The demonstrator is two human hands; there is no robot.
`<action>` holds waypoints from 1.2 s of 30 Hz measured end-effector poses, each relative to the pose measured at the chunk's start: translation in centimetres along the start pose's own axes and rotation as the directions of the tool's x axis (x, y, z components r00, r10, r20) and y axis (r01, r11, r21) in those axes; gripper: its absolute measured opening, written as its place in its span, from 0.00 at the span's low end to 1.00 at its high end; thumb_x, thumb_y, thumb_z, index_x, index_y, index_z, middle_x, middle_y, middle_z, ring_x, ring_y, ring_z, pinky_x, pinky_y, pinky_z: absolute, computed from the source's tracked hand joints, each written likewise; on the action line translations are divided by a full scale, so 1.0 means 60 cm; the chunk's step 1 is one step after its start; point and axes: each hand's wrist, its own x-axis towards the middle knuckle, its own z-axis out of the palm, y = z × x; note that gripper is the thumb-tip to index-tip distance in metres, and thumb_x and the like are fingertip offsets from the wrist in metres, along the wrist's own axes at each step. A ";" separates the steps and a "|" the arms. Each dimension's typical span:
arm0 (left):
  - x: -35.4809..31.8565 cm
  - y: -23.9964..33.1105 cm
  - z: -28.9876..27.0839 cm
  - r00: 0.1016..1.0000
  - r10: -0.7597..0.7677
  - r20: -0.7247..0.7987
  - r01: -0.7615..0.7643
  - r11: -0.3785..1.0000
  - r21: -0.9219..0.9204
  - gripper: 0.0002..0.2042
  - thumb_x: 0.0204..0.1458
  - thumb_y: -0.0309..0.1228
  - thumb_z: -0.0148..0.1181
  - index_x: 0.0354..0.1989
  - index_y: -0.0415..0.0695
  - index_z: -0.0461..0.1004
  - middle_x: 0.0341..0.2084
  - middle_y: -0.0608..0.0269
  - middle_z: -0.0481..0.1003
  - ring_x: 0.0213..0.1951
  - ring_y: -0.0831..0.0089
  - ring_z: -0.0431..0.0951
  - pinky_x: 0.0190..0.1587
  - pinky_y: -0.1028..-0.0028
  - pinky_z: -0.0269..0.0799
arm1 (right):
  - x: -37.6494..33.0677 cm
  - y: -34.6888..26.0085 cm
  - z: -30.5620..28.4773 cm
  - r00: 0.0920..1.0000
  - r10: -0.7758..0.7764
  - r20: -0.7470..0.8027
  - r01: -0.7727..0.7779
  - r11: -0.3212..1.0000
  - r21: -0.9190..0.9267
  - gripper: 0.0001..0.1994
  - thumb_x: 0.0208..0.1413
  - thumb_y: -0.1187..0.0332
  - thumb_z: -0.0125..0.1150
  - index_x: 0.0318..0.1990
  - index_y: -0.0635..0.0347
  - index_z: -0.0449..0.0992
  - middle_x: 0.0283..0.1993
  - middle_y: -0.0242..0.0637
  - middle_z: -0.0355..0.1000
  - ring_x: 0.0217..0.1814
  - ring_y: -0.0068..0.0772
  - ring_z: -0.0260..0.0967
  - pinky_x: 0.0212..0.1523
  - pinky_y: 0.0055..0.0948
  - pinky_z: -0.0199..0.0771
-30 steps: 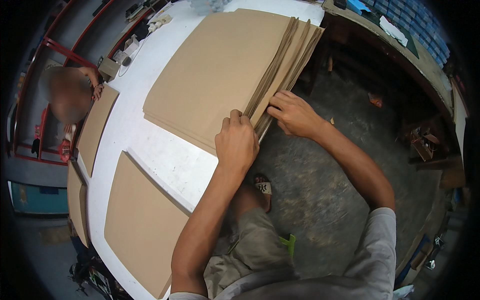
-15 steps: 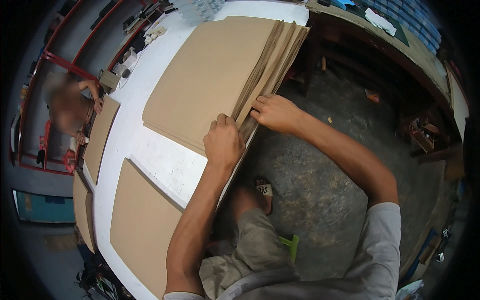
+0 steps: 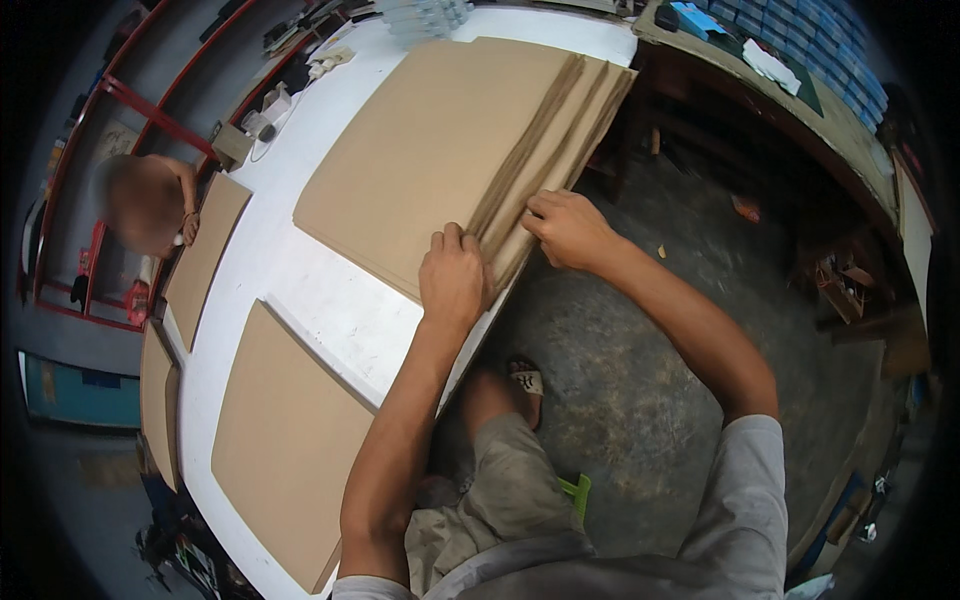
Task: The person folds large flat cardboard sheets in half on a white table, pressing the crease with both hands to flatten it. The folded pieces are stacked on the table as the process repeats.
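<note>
Large brown cardboard sheets (image 3: pixel 430 150) lie in a pile on the white table. Along the pile's right side, their edges are fanned out in narrow, overlapping strips. My left hand (image 3: pixel 457 270) is closed at the near end of these strips, fingers curled over the sheet edges. Just to the right, my right hand (image 3: pixel 572 228) pinches the outermost edges by the table's side. The fingertips of both hands are partly hidden, so how many sheets they grip cannot be made out.
Another cardboard stack (image 3: pixel 285 440) lies nearer on the white table (image 3: pixel 345 335). Across the table, a person (image 3: pixel 180 200) stands by a further cardboard stack (image 3: pixel 207 255). Clear plastic items (image 3: pixel 420 22) stand at the far end. A dark workbench (image 3: pixel 740 85) is at the right.
My right hand has shifted slightly right, with the strips under it spread a little more. The co-worker's arm has lowered. The whole view has shifted slightly.
</note>
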 end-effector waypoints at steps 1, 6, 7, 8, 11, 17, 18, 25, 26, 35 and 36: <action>-0.006 0.001 0.001 0.999 -0.003 -0.041 0.001 0.999 -0.051 0.12 0.52 0.32 0.71 0.39 0.36 0.81 0.48 0.47 0.75 0.51 0.49 0.77 0.52 0.53 0.78 | -0.003 0.001 -0.007 0.999 0.032 -0.010 -0.031 0.997 0.075 0.12 0.47 0.72 0.66 0.41 0.61 0.83 0.46 0.44 0.79 0.53 0.48 0.79 0.55 0.44 0.80; -0.031 0.017 0.017 0.984 -0.050 -0.172 0.008 0.972 -0.237 0.12 0.56 0.36 0.71 0.38 0.38 0.84 0.50 0.44 0.75 0.52 0.47 0.73 0.56 0.51 0.68 | -0.016 0.022 -0.033 0.958 0.205 -0.201 -0.106 0.902 0.417 0.15 0.46 0.74 0.63 0.44 0.65 0.81 0.47 0.49 0.77 0.52 0.55 0.76 0.54 0.48 0.78; -0.034 0.020 0.021 0.977 -0.064 -0.201 0.011 0.967 -0.255 0.12 0.55 0.36 0.71 0.37 0.38 0.84 0.49 0.45 0.75 0.53 0.48 0.72 0.56 0.52 0.68 | -0.014 0.031 -0.033 0.951 0.226 -0.211 -0.139 0.922 0.361 0.15 0.52 0.73 0.64 0.48 0.65 0.80 0.49 0.50 0.77 0.54 0.56 0.76 0.55 0.49 0.77; -0.036 0.021 0.025 0.970 -0.073 -0.231 0.009 0.964 -0.265 0.11 0.56 0.36 0.71 0.37 0.39 0.84 0.48 0.46 0.75 0.53 0.48 0.72 0.56 0.52 0.68 | -0.008 0.040 -0.029 0.940 0.235 -0.248 -0.143 0.930 0.338 0.15 0.53 0.72 0.64 0.49 0.65 0.80 0.49 0.50 0.77 0.54 0.57 0.76 0.56 0.49 0.77; -0.039 0.023 0.032 0.961 -0.057 -0.271 -0.029 0.952 -0.305 0.10 0.56 0.34 0.70 0.38 0.40 0.82 0.46 0.49 0.76 0.51 0.50 0.73 0.54 0.52 0.67 | 0.025 0.071 -0.010 0.924 0.264 -0.277 -0.162 0.926 0.341 0.15 0.63 0.66 0.64 0.53 0.63 0.79 0.52 0.51 0.77 0.57 0.59 0.74 0.61 0.52 0.73; -0.047 0.027 0.031 0.959 -0.059 -0.278 -0.058 0.917 -0.395 0.08 0.56 0.29 0.70 0.39 0.41 0.78 0.41 0.53 0.77 0.44 0.52 0.75 0.49 0.55 0.68 | 0.063 0.105 0.029 0.964 0.073 -0.257 -0.047 0.993 0.106 0.19 0.67 0.52 0.64 0.41 0.63 0.80 0.47 0.48 0.76 0.55 0.54 0.72 0.66 0.56 0.65; -0.051 0.032 0.030 0.962 -0.073 -0.264 -0.041 0.914 -0.403 0.08 0.56 0.28 0.70 0.40 0.41 0.77 0.40 0.54 0.77 0.44 0.52 0.76 0.48 0.55 0.69 | 0.059 0.107 0.032 0.954 0.036 -0.298 -0.009 0.996 0.092 0.18 0.66 0.53 0.64 0.39 0.62 0.78 0.45 0.47 0.75 0.53 0.53 0.72 0.64 0.54 0.65; -0.104 0.093 0.014 0.959 -0.098 -0.266 -0.020 0.914 -0.405 0.14 0.52 0.28 0.74 0.43 0.39 0.77 0.43 0.53 0.80 0.42 0.50 0.77 0.45 0.55 0.72 | 0.017 0.086 0.056 0.832 0.149 -0.534 -0.049 0.979 0.197 0.18 0.60 0.59 0.70 0.25 0.58 0.71 0.31 0.39 0.67 0.39 0.46 0.67 0.52 0.45 0.63; -0.111 0.098 0.010 0.973 -0.098 -0.208 0.007 0.916 -0.401 0.14 0.52 0.29 0.74 0.43 0.40 0.78 0.45 0.52 0.82 0.42 0.49 0.78 0.45 0.55 0.74 | 0.010 0.082 0.057 0.799 0.162 -0.579 -0.050 0.978 0.203 0.18 0.59 0.60 0.71 0.24 0.57 0.70 0.29 0.38 0.67 0.38 0.45 0.66 0.51 0.44 0.62; -0.189 0.079 -0.012 0.971 -0.197 -0.136 0.118 0.888 -0.445 0.32 0.65 0.44 0.65 0.70 0.36 0.68 0.75 0.34 0.59 0.77 0.44 0.56 0.80 0.44 0.40 | -0.038 0.193 0.048 0.199 0.851 -0.486 -0.599 0.498 0.627 0.35 0.58 0.49 0.74 0.60 0.72 0.74 0.61 0.56 0.75 0.63 0.52 0.74 0.71 0.50 0.65; -0.182 0.073 -0.008 0.940 -0.296 -0.169 0.191 0.868 -0.458 0.35 0.66 0.46 0.63 0.74 0.36 0.63 0.77 0.31 0.53 0.80 0.42 0.50 0.80 0.43 0.36 | -0.032 0.226 0.048 0.000 0.961 -0.277 -0.642 0.212 0.737 0.44 0.58 0.46 0.75 0.69 0.75 0.67 0.68 0.60 0.71 0.68 0.55 0.72 0.74 0.49 0.65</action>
